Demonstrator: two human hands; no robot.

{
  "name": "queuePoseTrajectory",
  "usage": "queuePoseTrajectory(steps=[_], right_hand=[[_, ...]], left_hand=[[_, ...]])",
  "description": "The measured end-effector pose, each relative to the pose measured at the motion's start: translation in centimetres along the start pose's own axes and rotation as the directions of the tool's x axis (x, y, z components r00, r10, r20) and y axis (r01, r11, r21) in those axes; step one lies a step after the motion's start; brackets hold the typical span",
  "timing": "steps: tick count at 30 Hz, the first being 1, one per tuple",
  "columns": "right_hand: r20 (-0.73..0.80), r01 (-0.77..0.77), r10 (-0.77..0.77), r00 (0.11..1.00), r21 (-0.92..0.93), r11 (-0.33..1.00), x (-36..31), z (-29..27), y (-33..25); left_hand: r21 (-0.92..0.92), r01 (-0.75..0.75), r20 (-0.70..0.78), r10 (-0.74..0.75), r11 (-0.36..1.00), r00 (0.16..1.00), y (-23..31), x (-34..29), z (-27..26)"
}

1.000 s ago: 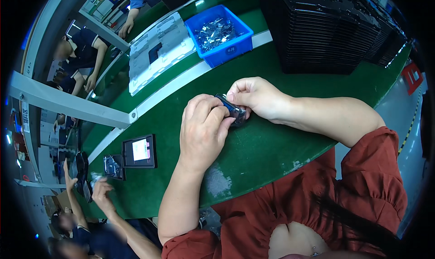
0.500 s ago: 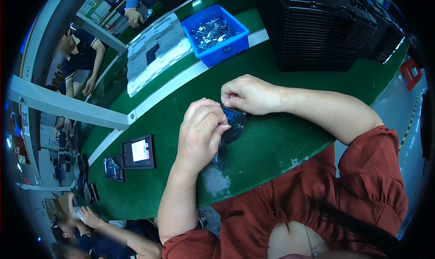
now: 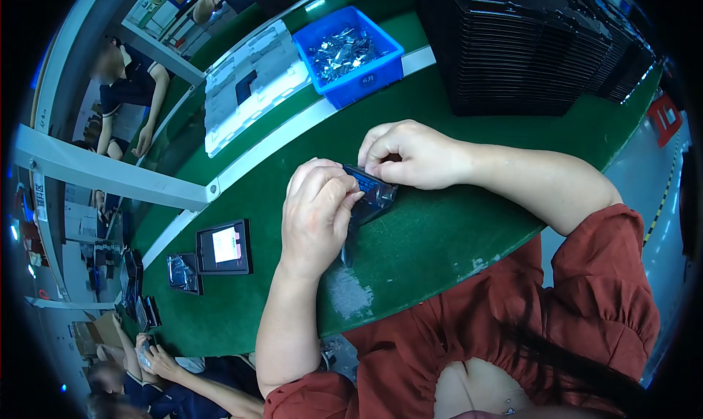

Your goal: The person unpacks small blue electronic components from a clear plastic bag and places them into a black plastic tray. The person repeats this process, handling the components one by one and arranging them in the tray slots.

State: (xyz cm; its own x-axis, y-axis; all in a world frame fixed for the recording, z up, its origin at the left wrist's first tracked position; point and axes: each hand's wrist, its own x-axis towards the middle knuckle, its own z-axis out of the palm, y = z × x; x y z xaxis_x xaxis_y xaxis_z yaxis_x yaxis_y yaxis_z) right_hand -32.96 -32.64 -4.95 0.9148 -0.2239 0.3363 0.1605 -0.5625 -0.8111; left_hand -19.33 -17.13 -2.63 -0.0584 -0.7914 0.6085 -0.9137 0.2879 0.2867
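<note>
A small dark flat piece in a shiny plastic bag [image 3: 375, 193] is held tilted just above the green table. My left hand [image 3: 316, 212] is closed on its left side, the thumb and fingers pinching it, while loose film hangs below the thumb. At the bag's upper right edge is my right hand [image 3: 417, 155], its thumb and forefinger bent into a pinch. The fingertips cover that edge, so I cannot see exactly what they grip.
A blue bin [image 3: 362, 82] of small shiny parts stands beyond my hands. Tall stacks of black trays [image 3: 520, 60] rise at the far right. A white moulded tray [image 3: 253, 89] lies far left, an open black box [image 3: 223, 247] nearer. Co-workers sit at left; a metal post [image 3: 110, 168] crosses there.
My left hand has shifted slightly left. My right hand's fingers have lifted and curled, and the bag has turned a little between the hands. At the far table a co-worker's hand has moved.
</note>
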Motion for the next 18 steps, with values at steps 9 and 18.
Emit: queuePoseTrajectory(steps=[9, 18], right_hand=[[0.125, -0.305, 0.298, 0.946, 0.042, 0.951, 0.1, -0.2, -0.7], [-0.264, -0.11, 0.118, 0.957, 0.045, 0.993, 0.0, -0.6, -0.7]], left_hand=[[-0.03, 0.13, -0.038, -0.131, 0.991, 0.991, 0.7, -0.2, 0.3], [-0.329, 0.575, 0.323, -0.482, 0.749, 0.814, -1.2, -1.0, 0.1]])
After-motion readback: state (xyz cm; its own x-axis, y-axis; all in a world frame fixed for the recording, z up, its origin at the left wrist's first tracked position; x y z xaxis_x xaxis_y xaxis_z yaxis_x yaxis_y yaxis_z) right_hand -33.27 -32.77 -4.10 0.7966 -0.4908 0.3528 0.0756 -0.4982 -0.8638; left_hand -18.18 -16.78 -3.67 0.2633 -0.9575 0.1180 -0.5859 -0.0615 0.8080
